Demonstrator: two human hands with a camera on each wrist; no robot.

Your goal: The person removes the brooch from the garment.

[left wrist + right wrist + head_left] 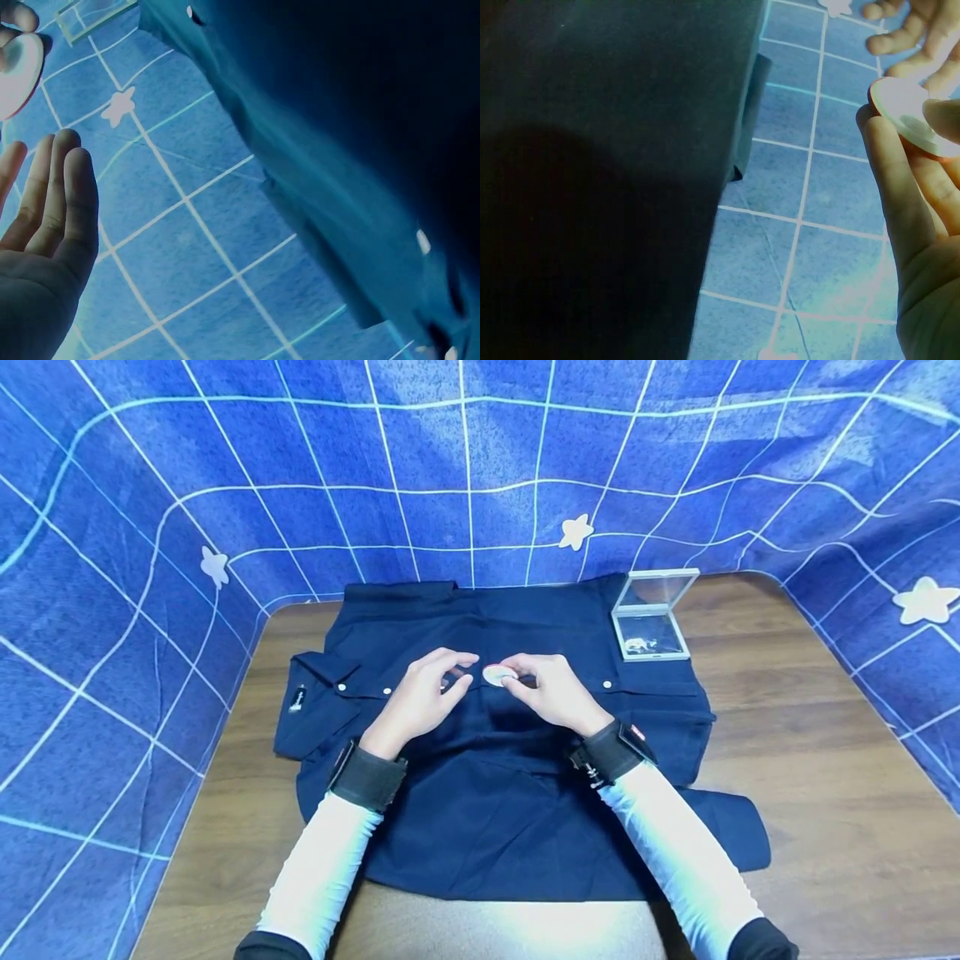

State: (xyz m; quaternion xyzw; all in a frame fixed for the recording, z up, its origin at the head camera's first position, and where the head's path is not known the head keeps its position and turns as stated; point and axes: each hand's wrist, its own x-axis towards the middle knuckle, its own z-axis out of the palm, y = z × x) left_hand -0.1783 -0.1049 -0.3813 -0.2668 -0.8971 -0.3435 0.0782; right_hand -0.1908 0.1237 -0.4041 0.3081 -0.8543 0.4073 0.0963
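Note:
A dark navy button-up shirt [480, 810] lies spread on the table, its collar toward the left and white buttons along its middle. Over the shirt's middle my right hand [546, 687] pinches a small round white disc with a red rim [495, 674] between thumb and fingers; the right wrist view shows the thumb lying on the disc's [904, 112] pale face. Close on the disc's left, my left hand [431, 689] holds nothing, its fingers loosely bent and apart from the disc. In the left wrist view the fingers of that left hand [49, 217] are extended.
A clear-lidded square case [654, 618] stands open at the shirt's far right, with a small whitish item inside. Wooden table [810, 710] shows around the shirt. A blue gridded cloth [420, 460] with white stars rises behind and at both sides.

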